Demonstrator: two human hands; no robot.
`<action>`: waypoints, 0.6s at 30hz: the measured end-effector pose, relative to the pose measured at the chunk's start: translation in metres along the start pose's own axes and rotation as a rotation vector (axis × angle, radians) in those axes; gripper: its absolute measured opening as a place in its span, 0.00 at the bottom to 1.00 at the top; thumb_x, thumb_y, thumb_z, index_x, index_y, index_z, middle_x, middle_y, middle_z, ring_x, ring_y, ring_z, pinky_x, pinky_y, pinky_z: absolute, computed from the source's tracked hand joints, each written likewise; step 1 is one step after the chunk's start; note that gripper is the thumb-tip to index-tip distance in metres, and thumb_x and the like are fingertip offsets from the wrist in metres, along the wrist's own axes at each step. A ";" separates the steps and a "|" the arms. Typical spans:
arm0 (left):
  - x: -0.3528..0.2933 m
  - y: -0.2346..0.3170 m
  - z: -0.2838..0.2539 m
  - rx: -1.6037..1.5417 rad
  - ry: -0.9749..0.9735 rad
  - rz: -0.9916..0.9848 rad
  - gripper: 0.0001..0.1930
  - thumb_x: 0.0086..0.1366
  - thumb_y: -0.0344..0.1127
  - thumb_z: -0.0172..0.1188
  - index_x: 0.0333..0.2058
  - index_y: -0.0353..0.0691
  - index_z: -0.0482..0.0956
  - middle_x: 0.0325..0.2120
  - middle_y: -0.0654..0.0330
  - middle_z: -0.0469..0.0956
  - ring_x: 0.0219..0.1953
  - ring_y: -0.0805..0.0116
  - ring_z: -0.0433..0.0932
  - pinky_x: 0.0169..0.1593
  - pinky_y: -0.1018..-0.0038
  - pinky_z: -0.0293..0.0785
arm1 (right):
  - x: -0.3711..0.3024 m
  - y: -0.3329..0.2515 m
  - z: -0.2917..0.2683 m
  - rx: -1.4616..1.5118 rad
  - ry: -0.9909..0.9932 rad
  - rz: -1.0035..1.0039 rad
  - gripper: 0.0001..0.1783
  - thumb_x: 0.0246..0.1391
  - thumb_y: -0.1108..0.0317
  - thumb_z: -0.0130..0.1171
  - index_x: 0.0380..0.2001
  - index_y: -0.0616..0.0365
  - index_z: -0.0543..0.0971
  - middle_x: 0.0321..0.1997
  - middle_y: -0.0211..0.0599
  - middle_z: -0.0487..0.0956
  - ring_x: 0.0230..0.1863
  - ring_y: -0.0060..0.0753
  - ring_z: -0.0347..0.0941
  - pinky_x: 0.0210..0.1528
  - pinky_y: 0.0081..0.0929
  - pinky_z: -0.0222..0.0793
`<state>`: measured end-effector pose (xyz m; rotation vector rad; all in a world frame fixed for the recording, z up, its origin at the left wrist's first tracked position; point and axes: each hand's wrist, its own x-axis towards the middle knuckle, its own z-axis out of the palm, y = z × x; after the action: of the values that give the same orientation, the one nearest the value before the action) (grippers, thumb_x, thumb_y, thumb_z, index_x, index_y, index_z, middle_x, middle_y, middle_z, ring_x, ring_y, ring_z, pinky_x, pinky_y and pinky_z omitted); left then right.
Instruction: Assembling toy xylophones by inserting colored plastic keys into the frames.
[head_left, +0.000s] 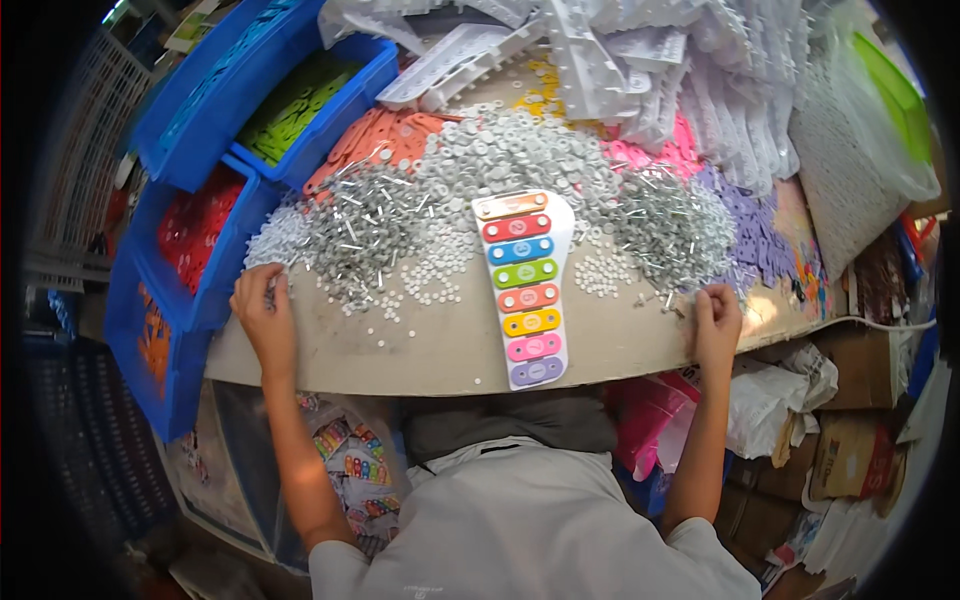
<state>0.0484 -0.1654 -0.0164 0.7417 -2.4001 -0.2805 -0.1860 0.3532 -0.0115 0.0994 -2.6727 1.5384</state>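
Note:
A toy xylophone with a white base lies upright on the tabletop in front of me, its coloured bars running from orange at the far end to purple near the edge. White round caps sit on the ends of most bars; the yellow, pink and purple ones show dark holes or screws. My left hand is at the pile of small pale pieces, fingers pinched together. On the other side, my right hand is closed beside the right-hand heap of silver pins. What either hand holds is too small to make out.
Blue bins with coloured bars stand at left. White caps, more pins and purple bars are heaped behind. White plastic bases are stacked far back. A clear bag of xylophones sits below the table.

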 end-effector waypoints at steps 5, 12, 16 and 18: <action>-0.002 0.001 0.004 -0.078 0.025 0.004 0.08 0.63 0.25 0.62 0.40 0.37 0.84 0.38 0.59 0.81 0.44 0.61 0.77 0.51 0.68 0.68 | -0.034 -0.065 0.030 0.274 -0.068 0.194 0.06 0.66 0.67 0.58 0.34 0.54 0.74 0.18 0.11 0.61 0.19 0.07 0.50 0.22 0.17 0.41; -0.008 0.020 -0.007 -0.054 -0.054 -0.112 0.11 0.70 0.27 0.58 0.49 0.36 0.83 0.36 0.57 0.80 0.41 0.58 0.76 0.47 0.67 0.70 | -0.055 -0.109 0.074 0.419 -0.527 0.242 0.05 0.65 0.68 0.57 0.35 0.55 0.75 0.20 0.12 0.64 0.21 0.07 0.55 0.23 0.15 0.45; -0.013 0.033 -0.003 -0.104 0.013 -0.017 0.12 0.71 0.29 0.56 0.49 0.34 0.82 0.35 0.54 0.79 0.38 0.58 0.75 0.44 0.67 0.71 | -0.063 -0.110 0.092 0.484 -0.687 0.360 0.06 0.65 0.66 0.57 0.35 0.56 0.75 0.20 0.12 0.66 0.21 0.07 0.55 0.24 0.14 0.46; -0.016 0.037 -0.006 -0.197 -0.041 -0.113 0.13 0.73 0.29 0.54 0.50 0.32 0.81 0.35 0.53 0.78 0.36 0.60 0.75 0.43 0.67 0.71 | -0.062 -0.110 0.095 0.461 -0.694 0.362 0.06 0.65 0.66 0.57 0.35 0.56 0.74 0.20 0.12 0.66 0.20 0.07 0.55 0.24 0.14 0.46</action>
<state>0.0459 -0.1265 -0.0062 0.7869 -2.3304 -0.5741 -0.1166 0.2181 0.0307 0.2107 -2.8344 2.6369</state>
